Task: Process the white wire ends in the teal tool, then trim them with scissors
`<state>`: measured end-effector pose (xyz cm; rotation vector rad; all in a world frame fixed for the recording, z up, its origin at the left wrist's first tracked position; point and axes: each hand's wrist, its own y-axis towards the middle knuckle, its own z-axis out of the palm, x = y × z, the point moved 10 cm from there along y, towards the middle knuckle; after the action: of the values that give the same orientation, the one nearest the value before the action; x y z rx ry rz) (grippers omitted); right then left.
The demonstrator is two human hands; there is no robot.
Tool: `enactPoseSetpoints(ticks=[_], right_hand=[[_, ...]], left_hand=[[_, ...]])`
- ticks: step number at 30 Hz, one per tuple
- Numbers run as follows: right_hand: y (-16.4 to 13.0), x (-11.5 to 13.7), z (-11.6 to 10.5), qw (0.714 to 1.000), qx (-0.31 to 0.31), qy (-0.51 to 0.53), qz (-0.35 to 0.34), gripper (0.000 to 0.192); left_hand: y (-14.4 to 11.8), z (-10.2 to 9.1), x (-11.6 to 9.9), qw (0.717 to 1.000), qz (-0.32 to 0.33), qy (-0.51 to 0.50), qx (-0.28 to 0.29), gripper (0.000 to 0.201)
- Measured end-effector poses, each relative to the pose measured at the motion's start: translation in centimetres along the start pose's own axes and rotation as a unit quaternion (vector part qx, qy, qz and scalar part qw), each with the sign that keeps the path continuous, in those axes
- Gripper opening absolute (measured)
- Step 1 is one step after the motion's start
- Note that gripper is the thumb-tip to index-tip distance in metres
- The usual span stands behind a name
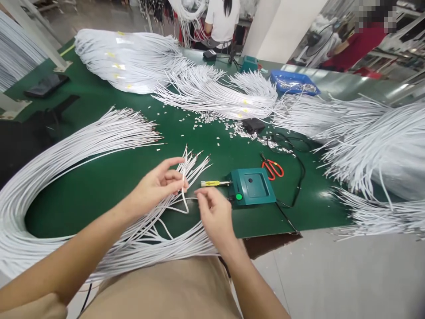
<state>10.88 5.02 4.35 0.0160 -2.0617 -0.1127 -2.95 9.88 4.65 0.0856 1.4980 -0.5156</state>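
Observation:
My left hand pinches a white cable between thumb and fingers, its index finger stretched out above. Behind those fingers fans a bunch of white cable ends. My right hand is closed, thumb against fingertips, where a thin white cable reaches it; the fingers partly hide the grip. Just beyond it sits a teal box with a green button. A yellow cylindrical tool lies at the box's left side. Long white cables run beneath both forearms along the table's front edge.
Red-handled snips lie behind the teal box. Small metal bits are scattered mid-table. Large cable bundles line the back, with more cables at right. A blue tray stands behind. Two people work beyond the table.

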Motion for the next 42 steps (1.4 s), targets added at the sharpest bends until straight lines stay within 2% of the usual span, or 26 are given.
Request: enactPoseSetpoints(ticks=[1, 3, 7, 10, 13, 15, 17, 18, 20, 22, 26, 29, 34, 42], right_hand=[[0.6, -0.4, -0.9, 0.998, -0.019, 0.047, 0.026, 0.02], [1.7, -0.8, -1.5, 0.989, -0.017, 0.13, 0.066, 0.025], [2.9, -0.4, -0.3, 0.969, 0.059, 0.219, 0.095, 0.03], [3.1, -0.4, 0.1, 0.966, 0.065, 0.23, 0.099, 0.019], [3.1, -0.5, -0.5, 0.985, 0.042, 0.154, 0.065, 0.016], [3.0, 0.1, -0.8, 0.997, 0.037, 0.062, 0.002, 0.019], [2.8, 1.2, -0.7, 0.994, 0.045, -0.05, -0.082, 0.022], [2.6, 1.7, -0.5, 0.984, 0.055, -0.114, -0.125, 0.023], [2.1, 2.4, 0.3, 0.946, 0.087, -0.241, -0.2, 0.024], [2.0, 2.3, 0.5, 0.905, 0.109, -0.336, -0.236, 0.022], [3.4, 1.2, -1.6, 0.879, 0.079, -0.42, -0.209, 0.015], [4.2, 0.2, -2.0, 0.868, 0.11, -0.442, -0.198, 0.012], [4.6, -0.8, -1.9, 0.874, 0.159, -0.419, -0.186, 0.004], [4.9, -0.6, -1.8, 0.871, 0.14, -0.424, -0.205, 0.012]], left_hand=[[-0.5, 1.0, 0.5, 1.0, -0.009, -0.006, 0.008, 0.058], [-0.9, 2.5, 1.3, 0.999, -0.02, -0.013, 0.021, 0.062], [-0.7, 4.0, 1.6, 0.999, -0.007, -0.005, 0.05, 0.063], [-0.6, 4.3, 1.4, 0.998, -0.002, 0.001, 0.06, 0.055], [-0.6, 4.3, 2.1, 0.998, -0.033, -0.008, 0.048, 0.049], [-0.5, 4.1, 2.9, 0.998, -0.055, -0.024, 0.029, 0.044], [-0.2, 3.7, 3.7, 0.997, -0.061, -0.041, 0.012, 0.041], [0.1, 3.6, 4.1, 0.997, -0.062, -0.047, 0.006, 0.041], [0.6, 3.7, 4.9, 0.997, -0.064, -0.052, 0.007, 0.044], [1.1, 3.8, 5.5, 0.997, -0.064, -0.049, 0.011, 0.046], [2.2, 3.9, 6.0, 0.998, -0.047, -0.029, -0.007, 0.044], [2.7, 3.8, 6.4, 0.999, -0.044, -0.01, -0.024, 0.041], [3.1, 3.2, 7.3, 0.996, -0.063, 0.014, -0.062, 0.035], [3.2, 2.4, 7.7, 0.99, -0.068, 0.085, -0.086, 0.03]])
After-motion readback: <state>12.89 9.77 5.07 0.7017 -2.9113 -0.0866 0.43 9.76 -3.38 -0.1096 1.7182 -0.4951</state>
